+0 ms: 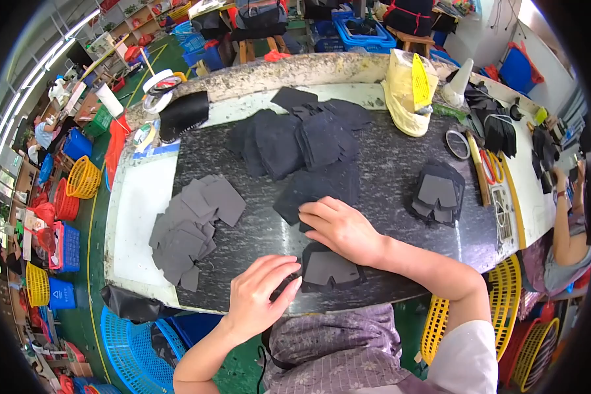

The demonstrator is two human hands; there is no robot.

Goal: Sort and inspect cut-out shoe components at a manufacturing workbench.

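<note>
My right hand (345, 231) rests over the near edge of a black sheet-material stack (328, 182), fingers bent together on a black piece there. Close to my body, my left hand (261, 294) is curled with thumb and fingers nearly meeting. Something dark shows between them, too hidden to name. Between the hands and the table edge lies a grey notched piece (331, 268) on a slightly larger black piece. To the left spreads a loose pile of grey cut pieces (194, 213). Beyond my hands are heaped more black cut pieces (279, 141).
At right sits a stack of black pieces with grey notched pieces (438, 190) on top. Tape rolls (458, 144), orange-handled scissors (496, 167) and a yellow-wrapped container (407, 92) line the far right. Baskets (134, 341) stand below the table; another person's arm (561, 226) shows at right.
</note>
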